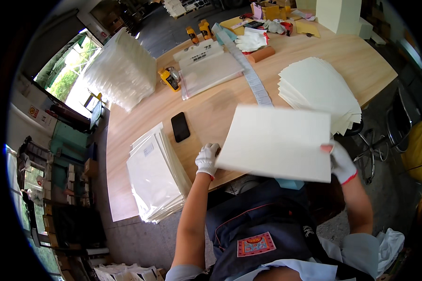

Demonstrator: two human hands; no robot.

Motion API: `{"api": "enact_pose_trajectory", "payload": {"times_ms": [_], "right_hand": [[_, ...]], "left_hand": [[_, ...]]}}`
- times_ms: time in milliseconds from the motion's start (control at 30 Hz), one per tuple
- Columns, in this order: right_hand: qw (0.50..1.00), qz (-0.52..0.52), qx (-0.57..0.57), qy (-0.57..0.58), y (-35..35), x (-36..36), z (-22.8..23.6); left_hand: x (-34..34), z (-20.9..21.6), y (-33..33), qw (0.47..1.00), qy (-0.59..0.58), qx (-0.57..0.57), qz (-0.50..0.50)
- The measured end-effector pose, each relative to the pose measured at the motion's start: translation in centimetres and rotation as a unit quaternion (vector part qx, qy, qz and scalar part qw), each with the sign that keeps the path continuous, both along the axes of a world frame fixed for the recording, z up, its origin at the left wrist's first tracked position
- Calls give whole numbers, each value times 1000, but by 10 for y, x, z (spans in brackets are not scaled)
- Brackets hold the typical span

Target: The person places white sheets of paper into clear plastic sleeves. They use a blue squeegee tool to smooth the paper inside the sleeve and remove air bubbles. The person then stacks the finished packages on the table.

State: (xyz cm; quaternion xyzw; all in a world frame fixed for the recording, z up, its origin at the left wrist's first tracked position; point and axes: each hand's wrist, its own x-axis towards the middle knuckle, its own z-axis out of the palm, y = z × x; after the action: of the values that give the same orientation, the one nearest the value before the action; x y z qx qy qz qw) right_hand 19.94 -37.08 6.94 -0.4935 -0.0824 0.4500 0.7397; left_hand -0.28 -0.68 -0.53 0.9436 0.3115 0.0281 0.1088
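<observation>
A blank white sheet of card (276,140), or a thin stack of such sheets, is raised and tilted over the near table edge, its far edge blurred. My right hand (341,161), in a white glove with a red cuff, grips its right edge with the thumb on top. At the lower left corner, my gloved left hand (207,159) has its fingers curled against the edge, partly hidden. Left of that hand lies a stack of clear-sleeved white sheets (155,173). A black phone (180,127) rests beyond it. Fanned white sheets (319,89) lie at the right.
A tall pile of clear plastic packs (122,68) stands at the table's far left. Plastic sleeves (211,75), yellow bottles (169,79), a long paper strip (253,77), spare gloves (252,40) and a brown block (261,54) lie farther back. A wheeled chair (370,150) stands at right.
</observation>
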Motion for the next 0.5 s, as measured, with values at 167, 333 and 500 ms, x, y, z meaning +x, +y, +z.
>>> {"api": "enact_pose_trajectory", "payload": {"times_ms": [167, 333, 500], "right_hand": [[979, 101, 12, 175, -1, -40, -49], [986, -40, 14, 163, 6, -68, -94], [982, -96, -14, 164, 25, -88, -83]], "left_hand": [[-9, 3, -8, 992, -126, -9, -9], [-16, 6, -16, 980, -174, 36, 88], [-20, 8, -19, 934, -338, -113, 34]]}}
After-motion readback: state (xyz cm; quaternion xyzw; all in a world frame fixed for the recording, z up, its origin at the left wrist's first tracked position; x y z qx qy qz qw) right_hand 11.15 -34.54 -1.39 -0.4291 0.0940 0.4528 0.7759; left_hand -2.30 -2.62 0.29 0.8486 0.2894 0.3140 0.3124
